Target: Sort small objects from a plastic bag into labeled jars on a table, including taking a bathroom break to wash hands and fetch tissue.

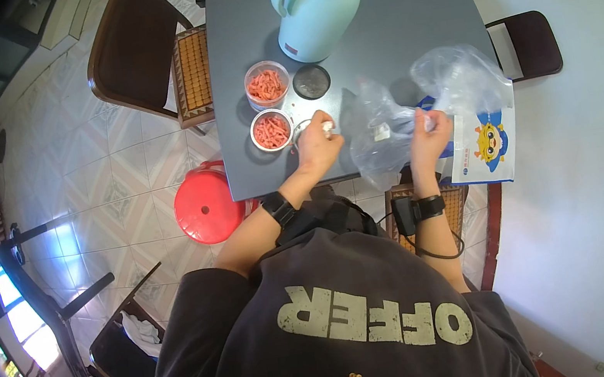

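Note:
My left hand (319,142) is closed around a small white crumpled piece (328,126), too small to identify. It hovers over or rests on a round clear lid (300,129) that it partly hides. Just left of it stands a plastic tub of reddish shredded pieces (271,131), uncovered, with a second tub (267,85) of the same food behind. My right hand (431,133) pinches a crumpled clear plastic bag (381,132), with a small white packet (381,132) seen in or under its film. More clear plastic film (458,80) spreads to the right of that hand.
A pale mint thermos jug (319,10) stands beyond the tubs, near a round dark lid (312,81). On the grey table's (398,10) right edge lies a printed bag with a cartoon figure (486,146). A red plastic stool (208,208) and a wooden chair (134,44) flank the left side.

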A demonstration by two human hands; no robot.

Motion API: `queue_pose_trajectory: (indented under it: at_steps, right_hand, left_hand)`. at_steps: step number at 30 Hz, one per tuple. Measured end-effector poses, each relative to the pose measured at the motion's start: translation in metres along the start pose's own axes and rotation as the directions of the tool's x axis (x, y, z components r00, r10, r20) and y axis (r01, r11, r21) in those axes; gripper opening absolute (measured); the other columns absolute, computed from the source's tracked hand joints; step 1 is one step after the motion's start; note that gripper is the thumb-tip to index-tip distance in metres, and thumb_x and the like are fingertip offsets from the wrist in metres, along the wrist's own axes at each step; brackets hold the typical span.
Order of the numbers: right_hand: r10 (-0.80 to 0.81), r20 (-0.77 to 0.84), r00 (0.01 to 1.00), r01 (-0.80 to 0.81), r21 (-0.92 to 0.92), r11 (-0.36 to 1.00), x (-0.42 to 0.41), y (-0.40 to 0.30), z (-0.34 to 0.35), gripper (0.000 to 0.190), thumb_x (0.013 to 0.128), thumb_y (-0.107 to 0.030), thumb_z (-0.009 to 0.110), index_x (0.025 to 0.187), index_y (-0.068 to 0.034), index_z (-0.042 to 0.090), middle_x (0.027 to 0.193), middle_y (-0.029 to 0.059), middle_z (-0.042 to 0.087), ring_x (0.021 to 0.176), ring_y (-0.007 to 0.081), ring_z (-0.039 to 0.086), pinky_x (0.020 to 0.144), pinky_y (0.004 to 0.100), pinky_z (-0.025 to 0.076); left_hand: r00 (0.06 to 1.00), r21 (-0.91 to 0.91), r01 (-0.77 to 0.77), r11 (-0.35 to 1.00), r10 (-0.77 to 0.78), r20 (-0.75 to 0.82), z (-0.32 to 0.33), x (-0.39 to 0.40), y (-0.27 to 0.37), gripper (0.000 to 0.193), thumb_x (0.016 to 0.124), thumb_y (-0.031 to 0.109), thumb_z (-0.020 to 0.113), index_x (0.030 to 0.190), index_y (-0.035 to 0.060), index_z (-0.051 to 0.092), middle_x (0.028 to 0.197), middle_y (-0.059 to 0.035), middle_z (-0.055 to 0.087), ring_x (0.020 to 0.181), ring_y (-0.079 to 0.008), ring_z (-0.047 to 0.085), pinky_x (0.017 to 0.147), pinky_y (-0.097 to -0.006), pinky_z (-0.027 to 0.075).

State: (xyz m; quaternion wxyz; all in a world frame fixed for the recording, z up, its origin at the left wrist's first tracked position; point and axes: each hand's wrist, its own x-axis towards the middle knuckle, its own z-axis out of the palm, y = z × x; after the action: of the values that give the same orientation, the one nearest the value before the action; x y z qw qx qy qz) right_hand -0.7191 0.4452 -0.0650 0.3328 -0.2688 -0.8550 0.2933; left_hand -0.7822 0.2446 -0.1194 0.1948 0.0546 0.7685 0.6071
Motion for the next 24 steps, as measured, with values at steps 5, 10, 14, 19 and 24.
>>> queue_pose_trajectory:
  at_steps: [5,10,14,19,24]
  right_hand:
    - [0.02,0.078,0.997,-0.031,0.139,0.99,0.003,-0.007,0.003,0.024,0.08,-0.021,0.072,0.081,-0.002,0.055,0.082,0.0079,0.048,0.075,0.0205,0.047,0.07,0.0306,0.039]
    - [0.152,0.151,0.977,-0.196,0.337,0.921,-0.028,-0.008,0.023,0.023,0.081,-0.017,0.071,0.081,-0.003,0.053,0.078,0.0033,0.046,0.071,0.0128,0.047,0.066,0.0258,0.038]
    - [0.354,0.424,0.834,-0.538,0.479,0.694,-0.037,-0.003,0.017,0.027,0.078,-0.017,0.073,0.093,-0.003,0.055,0.09,0.0081,0.05,0.089,0.018,0.051,0.077,0.0281,0.04]
    - [-0.206,0.051,0.977,0.212,-0.175,0.961,-0.014,-0.041,-0.007,0.065,0.063,-0.018,0.077,0.121,-0.01,0.051,0.124,0.0185,0.041,0.122,0.0341,0.031,0.099,0.0464,0.03]
    - [-0.229,0.519,0.824,0.347,-0.143,0.927,0.006,-0.026,0.02,0.044,0.069,-0.015,0.07,0.111,-0.013,0.061,0.109,0.012,0.057,0.108,0.034,0.049,0.088,0.046,0.04]
  left_hand:
    - [0.995,-0.071,-0.104,0.992,0.104,-0.005,0.016,-0.002,0.013,0.033,0.074,0.03,0.073,0.086,0.0054,0.054,0.075,-0.0125,0.06,0.069,-0.0234,0.056,0.067,-0.0333,0.046]
    - [0.992,0.036,0.108,0.994,-0.105,-0.07,0.038,0.013,0.008,0.045,0.071,0.037,0.075,0.091,0.0024,0.054,0.079,-0.0144,0.062,0.075,-0.0275,0.061,0.072,-0.0375,0.047]
    - [0.991,-0.052,0.088,0.995,-0.082,0.106,0.04,0.022,-0.013,0.033,0.069,0.021,0.069,0.094,0.0046,0.054,0.083,-0.0142,0.063,0.079,-0.0302,0.062,0.072,-0.0394,0.048]
    - [0.998,0.068,-0.047,0.997,0.044,0.046,0.024,0.02,0.009,0.02,0.071,0.009,0.064,0.088,0.0047,0.055,0.076,-0.0106,0.06,0.069,-0.0206,0.059,0.064,-0.0325,0.047]
    - [0.947,-0.009,-0.217,0.976,0.213,0.239,0.023,0.018,0.03,0.022,0.071,0.009,0.061,0.091,0.0045,0.054,0.079,-0.017,0.061,0.077,-0.0353,0.06,0.067,-0.0395,0.046]
